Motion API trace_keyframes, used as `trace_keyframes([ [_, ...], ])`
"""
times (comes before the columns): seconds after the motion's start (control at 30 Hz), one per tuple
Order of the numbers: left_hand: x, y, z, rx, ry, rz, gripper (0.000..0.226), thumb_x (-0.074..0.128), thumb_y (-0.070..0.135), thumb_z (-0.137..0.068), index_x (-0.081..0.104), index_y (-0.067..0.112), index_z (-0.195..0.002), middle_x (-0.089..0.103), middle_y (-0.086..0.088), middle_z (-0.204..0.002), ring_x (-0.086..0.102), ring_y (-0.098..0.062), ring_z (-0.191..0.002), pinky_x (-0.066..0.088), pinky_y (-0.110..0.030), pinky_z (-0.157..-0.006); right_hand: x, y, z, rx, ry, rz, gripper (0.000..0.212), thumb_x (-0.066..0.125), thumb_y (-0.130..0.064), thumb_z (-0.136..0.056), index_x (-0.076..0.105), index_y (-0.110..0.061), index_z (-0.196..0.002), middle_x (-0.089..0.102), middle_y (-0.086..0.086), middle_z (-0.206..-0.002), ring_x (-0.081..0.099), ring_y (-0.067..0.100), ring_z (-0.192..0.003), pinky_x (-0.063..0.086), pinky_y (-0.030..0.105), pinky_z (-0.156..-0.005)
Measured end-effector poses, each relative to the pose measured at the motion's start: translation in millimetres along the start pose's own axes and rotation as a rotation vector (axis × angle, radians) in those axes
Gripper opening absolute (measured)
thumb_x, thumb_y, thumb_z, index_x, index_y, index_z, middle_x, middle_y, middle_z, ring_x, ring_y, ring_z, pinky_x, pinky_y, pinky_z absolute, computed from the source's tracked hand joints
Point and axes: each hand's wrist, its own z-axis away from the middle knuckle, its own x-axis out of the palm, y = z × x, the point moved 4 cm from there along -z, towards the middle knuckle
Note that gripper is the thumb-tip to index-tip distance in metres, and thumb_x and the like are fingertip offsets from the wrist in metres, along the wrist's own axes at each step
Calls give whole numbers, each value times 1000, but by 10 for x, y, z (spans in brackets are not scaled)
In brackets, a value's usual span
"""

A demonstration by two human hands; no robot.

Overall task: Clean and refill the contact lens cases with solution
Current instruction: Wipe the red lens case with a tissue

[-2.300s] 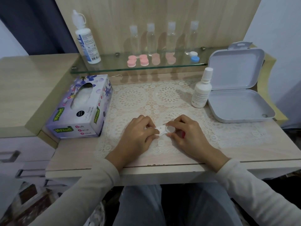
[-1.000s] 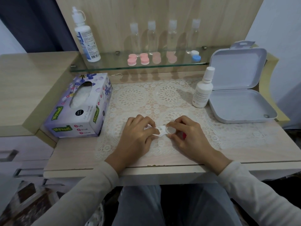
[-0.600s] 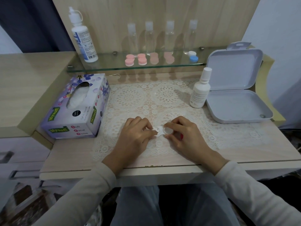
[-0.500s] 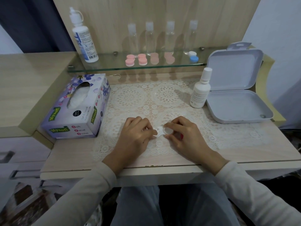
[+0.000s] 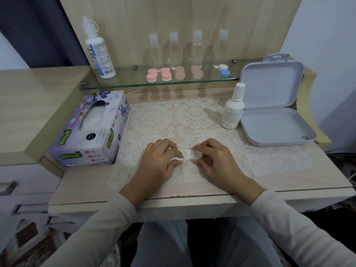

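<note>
I see the fingers [image 5: 174, 162] of the left hand [image 5: 157, 166] curled tight around a bit of tissue [image 5: 175, 158]. They press it onto the left end of a small white lens case [image 5: 187, 156]. The fingers [image 5: 201, 148] of the right hand [image 5: 215, 164] pinch the right cup of the same case, one finger above it and the thumb below. The case lies flat between the two hands on a white lace mat [image 5: 173, 120] that covers the counter [image 5: 84, 182]. I cannot tell if the cups have lids on. A small red thing [image 5: 212, 161] peeks out under the right hand, and I cannot tell what it is.

Left of the fingers, a purple tissue box [image 5: 92, 132] sits on the counter. Beyond the fingers and to the right, a small white bottle [image 5: 232, 110] stands upright with its cap on. It is just beside an open grey box [image 5: 275, 124] whose lid stands up.

Farther beyond the fingers, a glass shelf [image 5: 134, 81] runs along the wooden wall. On its left end a big white bottle [image 5: 99, 53] stands upright. Straight beyond the fingers, four clear little bottles [image 5: 174, 49] stand in a row at the back. Pink lens cases [image 5: 166, 74] lie in front of them. At the right end of that row lies a white and blue case [image 5: 224, 70].
</note>
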Motion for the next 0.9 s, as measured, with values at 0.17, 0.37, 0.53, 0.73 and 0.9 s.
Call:
trace_keyframes([
  [0.17,-190,-100,-24,-204,129,258,26,59,32,-78,71,10,-82,67,7,-81,57,-2,-76,44,-20,-69,-8,16,1,19,10,3,26,71,-8,-75,68,-9,-101,55,4,-85,36,-7,-66,27,11,-64],
  [0.37,-268,-74,-21,-391,133,556,13,57,42,-74,64,35,-83,67,25,-83,62,2,-84,47,-15,-77,-36,-19,0,39,6,-15,38,59,-17,-71,67,-7,-107,58,2,-90,49,8,-77,32,11,-70],
  [0.53,-238,-4,-20,-395,128,537,20,55,44,-74,66,33,-86,65,15,-97,56,-4,-96,44,-19,-78,-189,-112,-5,6,182,-133,31,53,-26,-76,71,-8,-93,63,1,-88,56,5,-77,42,9,-70],
  [0.73,-232,146,-53,-486,112,764,13,67,20,-74,69,21,-87,69,6,-81,62,-10,-74,47,-17,-68,-253,-246,-30,128,101,-536,20,75,-24,-71,71,-13,-87,67,3,-90,64,10,-81,51,19,-75],
  [0.9,-215,259,-89,-507,113,819,14,69,0,-76,69,14,-76,68,4,-72,60,0,-66,45,-10,-59,-319,-218,50,270,113,-759,13,64,3,-79,64,-6,-70,65,0,-68,56,0,-56,41,10,-53],
])
